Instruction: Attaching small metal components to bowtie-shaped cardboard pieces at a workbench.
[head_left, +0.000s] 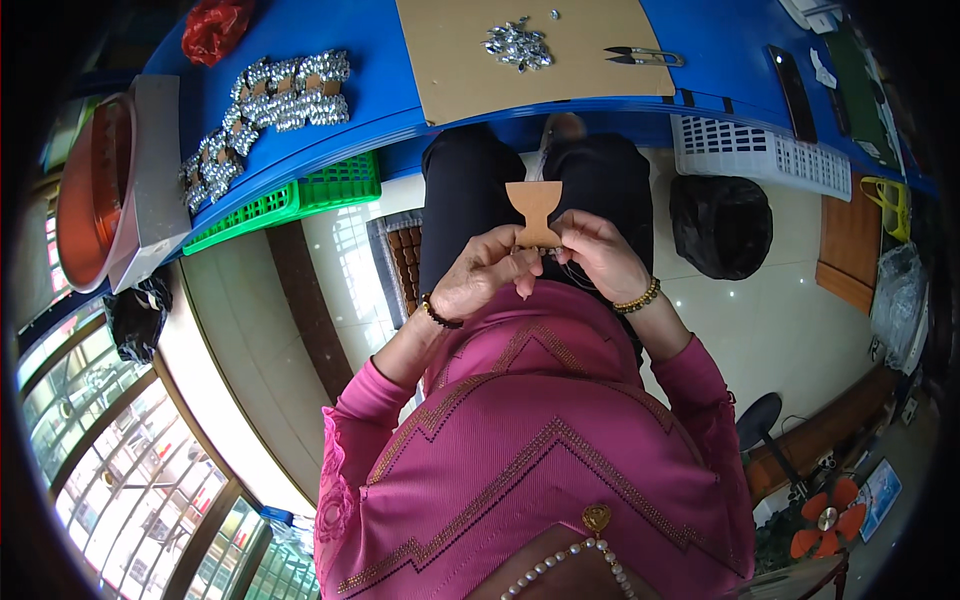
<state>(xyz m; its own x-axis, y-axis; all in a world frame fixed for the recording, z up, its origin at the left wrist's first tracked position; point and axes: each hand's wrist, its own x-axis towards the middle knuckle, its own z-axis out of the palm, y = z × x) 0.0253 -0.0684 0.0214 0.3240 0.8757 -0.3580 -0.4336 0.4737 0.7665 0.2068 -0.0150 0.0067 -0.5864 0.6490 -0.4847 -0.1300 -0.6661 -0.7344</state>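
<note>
A small tan cardboard card (pixel 535 208), pinched in at the waist like an hourglass, stands upright over my lap. My left hand (pixel 485 273) grips its lower end with thumb and fingers. My right hand (pixel 600 255) is curled at the card's lower right edge and pinches a thin dark strand there, whose free end is hard to make out. Both wrists carry bead bracelets. On the blue table (pixel 390 85) ahead lies a brown cardboard sheet (pixel 470 60) with a heap of shiny silver trim (pixel 518 43) and small thread snips (pixel 645 56).
Several cards wound with silver trim (pixel 265 105) lie in rows on the table's left. A red bag (pixel 215 25), a grey-and-orange tray (pixel 120 185), green crates (pixel 300 195), a white crate (pixel 760 150), a black bag (pixel 720 225) and a dark phone (pixel 792 90) surround me.
</note>
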